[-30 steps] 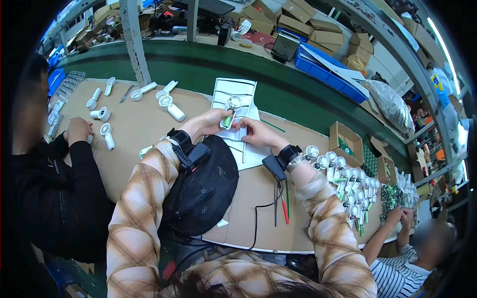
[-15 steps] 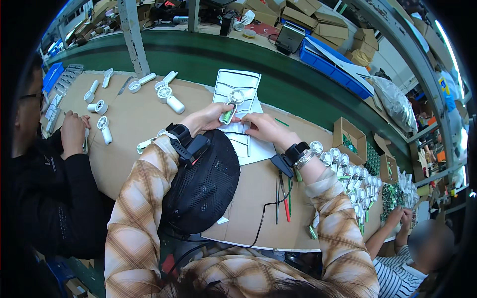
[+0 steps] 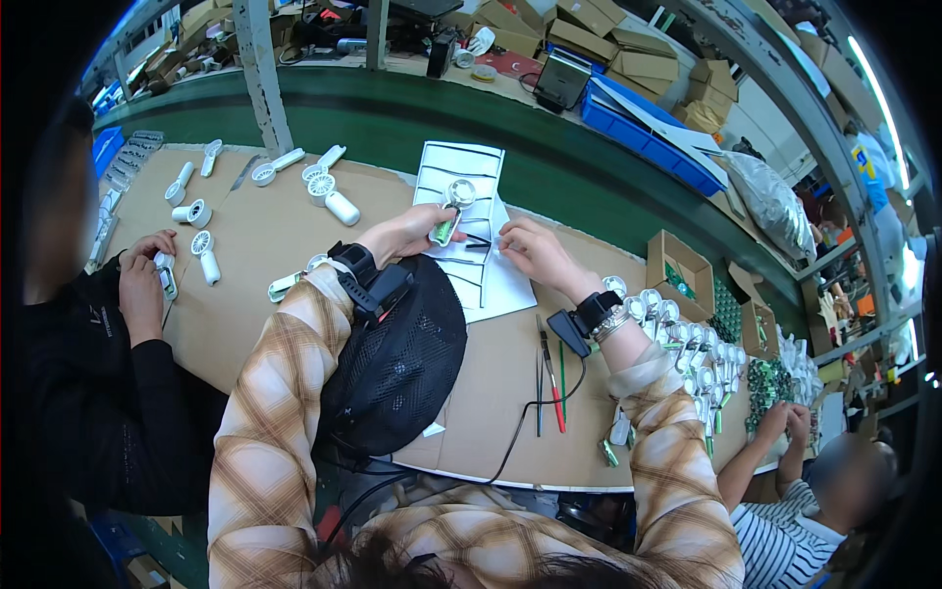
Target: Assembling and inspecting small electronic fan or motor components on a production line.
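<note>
My left hand is closed around a white handheld fan whose opened handle shows green inside. The fan is over a white sheet with several black strips on it. To the right, my right hand hovers at the sheet's edge, apart from the fan. Its fingers are loosely bent and slightly apart, with nothing visible between them. Short dark strips show between the two hands. A black mesh bag lies beside my left forearm.
White fans are scattered at the left; many half-assembled ones crowd the right. Red-handled tweezers and a black cable lie in front. A cardboard box holds green boards. Co-workers sit on both sides.
My right hand has moved right, away from the fan, and its fingers have loosened. My left hand still grips the fan. The co-worker's hands at the left have shifted lower.
</note>
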Demonstrator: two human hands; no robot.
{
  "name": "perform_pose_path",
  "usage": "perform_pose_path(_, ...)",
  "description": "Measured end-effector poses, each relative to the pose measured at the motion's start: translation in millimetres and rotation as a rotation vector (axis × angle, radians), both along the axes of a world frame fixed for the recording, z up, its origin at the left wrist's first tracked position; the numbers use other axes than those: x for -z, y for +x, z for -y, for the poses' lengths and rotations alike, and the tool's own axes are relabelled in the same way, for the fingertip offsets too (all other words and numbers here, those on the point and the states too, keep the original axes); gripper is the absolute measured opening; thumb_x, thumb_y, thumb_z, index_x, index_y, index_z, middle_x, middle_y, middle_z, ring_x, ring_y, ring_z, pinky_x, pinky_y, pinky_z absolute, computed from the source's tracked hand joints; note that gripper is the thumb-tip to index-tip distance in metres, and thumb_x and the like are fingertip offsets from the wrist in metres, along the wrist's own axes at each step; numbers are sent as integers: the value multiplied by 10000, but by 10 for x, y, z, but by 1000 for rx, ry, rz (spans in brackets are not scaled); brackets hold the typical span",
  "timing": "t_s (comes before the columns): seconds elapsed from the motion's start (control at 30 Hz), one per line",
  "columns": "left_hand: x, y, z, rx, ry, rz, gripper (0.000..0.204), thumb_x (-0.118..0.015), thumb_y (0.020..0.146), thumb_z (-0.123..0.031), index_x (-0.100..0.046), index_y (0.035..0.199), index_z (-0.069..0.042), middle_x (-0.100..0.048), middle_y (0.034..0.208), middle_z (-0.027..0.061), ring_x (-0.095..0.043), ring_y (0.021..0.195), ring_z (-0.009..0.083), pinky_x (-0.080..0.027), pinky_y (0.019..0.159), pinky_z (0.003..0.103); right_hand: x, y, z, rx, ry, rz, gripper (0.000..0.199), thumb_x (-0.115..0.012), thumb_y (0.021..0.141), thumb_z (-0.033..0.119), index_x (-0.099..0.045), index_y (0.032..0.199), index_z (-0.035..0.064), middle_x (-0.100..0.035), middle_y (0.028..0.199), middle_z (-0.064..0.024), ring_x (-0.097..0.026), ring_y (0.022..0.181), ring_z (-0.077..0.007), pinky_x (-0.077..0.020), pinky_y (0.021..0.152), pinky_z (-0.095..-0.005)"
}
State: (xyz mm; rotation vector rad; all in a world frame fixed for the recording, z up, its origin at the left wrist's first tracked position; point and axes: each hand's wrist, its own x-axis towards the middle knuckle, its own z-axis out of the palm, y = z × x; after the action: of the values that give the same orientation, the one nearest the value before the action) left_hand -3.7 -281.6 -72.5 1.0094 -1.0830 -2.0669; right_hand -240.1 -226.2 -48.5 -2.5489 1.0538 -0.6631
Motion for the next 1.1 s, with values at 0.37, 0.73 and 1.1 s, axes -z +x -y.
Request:
perform_pose_path(0.37,-76,-19,-29,10,-52,29,244,-385,959,-181,-458,1053,32,-528,944,83,-578,846,156,-474,773,278,-8,381,42,7,-305,-279,136,-620,780,114,-602,897,48,-532,897,-95,-556,846,-262,-475,707,-359)
perform_pose_path(0.73,-32,-35,-68,-4,-51,29,250,-408,952,-174,-451,1068,44,-527,949,85,-580,812,162,-486,772,285,12,252,-243,308,-45,610,86,-570,832,55,-610,906,37,-526,835,-66,-551,706,-147,-458,595,-242)
perform_pose_path(1.1,-54,-3,-11,21,-90,21,272,-403,953,-173,-452,1092,56,-538,954,92,-584,791,172,-500,750,283,-147,495,-176,257,-350,9,181,-642,769,118,-622,938,55,-525,876,-82,-564,727,-213,-481,660,-296)
